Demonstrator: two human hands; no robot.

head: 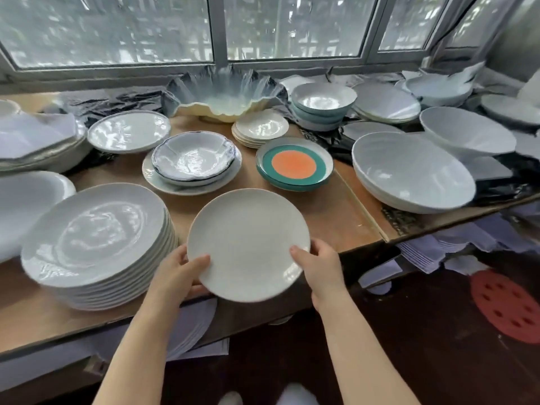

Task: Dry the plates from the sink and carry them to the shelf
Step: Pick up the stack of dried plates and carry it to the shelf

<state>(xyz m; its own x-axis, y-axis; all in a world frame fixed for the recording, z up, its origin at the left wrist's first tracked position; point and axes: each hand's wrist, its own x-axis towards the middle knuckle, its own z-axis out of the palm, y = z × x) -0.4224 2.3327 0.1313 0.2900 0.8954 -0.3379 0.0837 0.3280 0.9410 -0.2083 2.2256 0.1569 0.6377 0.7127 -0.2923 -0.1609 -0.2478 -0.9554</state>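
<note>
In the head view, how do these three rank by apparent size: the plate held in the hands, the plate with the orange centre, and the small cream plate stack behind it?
1. Held plate, though it is nearest the camera.
2. Orange-centre plate.
3. Cream plate stack, farthest back, so its real size is unsure.

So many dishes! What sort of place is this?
Probably a dish storage spot in a kitchen or eatery: a wooden shelf under a window, loaded with a tall stack of white plates and large bowls.

Bright window (pixel 292 27) daylight, warped edges
</note>
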